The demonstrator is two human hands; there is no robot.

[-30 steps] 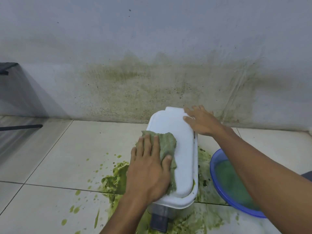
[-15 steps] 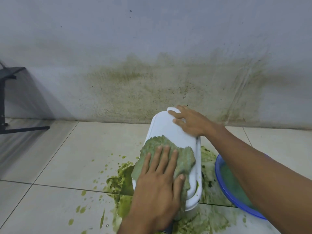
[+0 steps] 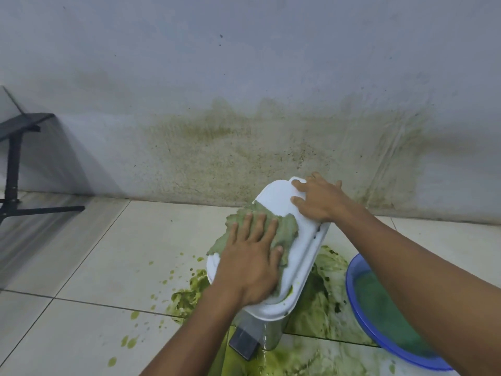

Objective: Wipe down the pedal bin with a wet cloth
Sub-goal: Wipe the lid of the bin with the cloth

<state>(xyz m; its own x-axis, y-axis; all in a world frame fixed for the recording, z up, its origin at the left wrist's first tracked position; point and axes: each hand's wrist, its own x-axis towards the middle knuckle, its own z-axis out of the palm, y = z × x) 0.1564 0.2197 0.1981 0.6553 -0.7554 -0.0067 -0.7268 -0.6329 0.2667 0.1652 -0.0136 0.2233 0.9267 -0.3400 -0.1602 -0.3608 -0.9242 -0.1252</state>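
Observation:
The pedal bin (image 3: 295,256) stands on the tiled floor near the wall, with a white oblong lid, a steel body and a dark pedal (image 3: 242,344) at its base. A green-stained wet cloth (image 3: 284,229) lies spread on the left part of the lid. My left hand (image 3: 252,264) presses flat on the cloth with straight fingers. My right hand (image 3: 320,199) rests on the far end of the lid, fingers spread over its edge.
Green slime (image 3: 322,299) is smeared on the tiles around the bin, with droplets to the left. A blue basin (image 3: 357,316) of green water sits at the right. The stained wall (image 3: 244,147) rises behind. A black stand (image 3: 13,169) is at the far left.
My left hand has slid the cloth up the lid toward the far end and to the left. The bin now appears turned, its far end angled right. My right hand stays at the far end.

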